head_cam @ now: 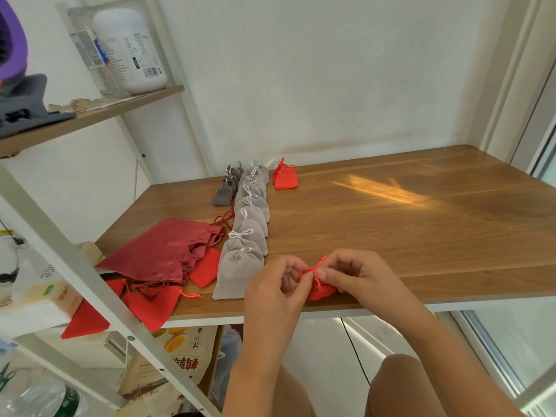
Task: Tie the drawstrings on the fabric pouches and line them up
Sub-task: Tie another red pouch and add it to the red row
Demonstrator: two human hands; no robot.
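A small red pouch [321, 291] lies at the table's near edge between my hands. My left hand [275, 285] and my right hand [353, 273] each pinch its red drawstring [316, 267], which crosses in a knot above the pouch mouth. Left of my hands, a column of several tied light grey pouches [251, 224] runs away from me. At the far end sit tied dark grey pouches [226, 188] and two tied red pouches [285, 177]. Untied red pouches [150, 303] lie in a loose heap at the table's left corner.
A large dark red satin bag [162, 251] lies over the heap on the wooden table [406, 230]. A white shelf frame [75, 260] slants across the left foreground. A white bottle [129, 52] stands on the upper shelf. Snack bags sit below the table.
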